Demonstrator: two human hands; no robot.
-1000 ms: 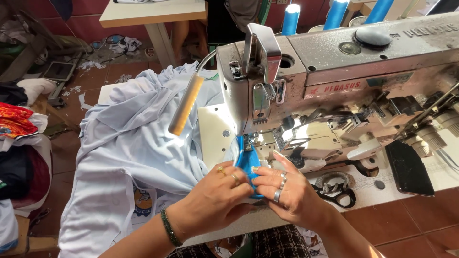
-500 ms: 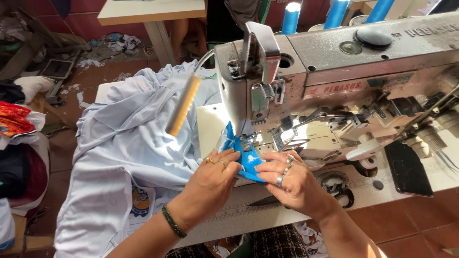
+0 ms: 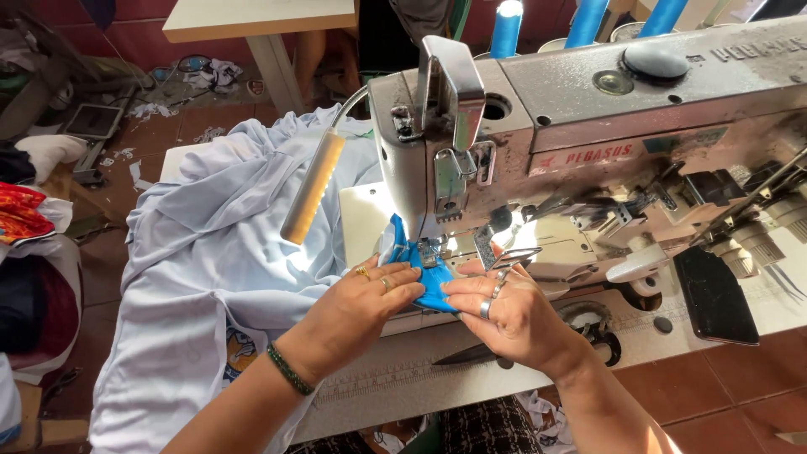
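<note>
While both hands pin the work at the needle, the step in hand reads as feeding a seam: the small blue fabric piece sits on the machine bed right under the presser foot of the industrial sewing machine. Head view, only one on offer. Left hand lies flat, fingers together and pressed down on the near-left edge of the blue piece, not pinching, just holding it to the bed; rings on two fingers, dark beaded bracelet at the wrist. Right hand is palm-down too, fingertips stretched toward the blue piece's right edge and touching it, slightly curled, nothing gripped that I can see. Blue piece's long axis runs from the upper left, where a corner lifts beside the foot, down to the lower right between the two hands; far end points into the needle area, near end toward the person. Whether the needle is down, cannot tell, the foot hides it. My read: next move calls for even pressure from both hands and keeping the edge lined up with the foot, fingertips kept off the needle path. Pale blue garment is heaped left of the machine on the table, lit by the gooseneck lamp. Scissors lie on the table just below the right hand. Thread cones stand behind the machine.
</note>
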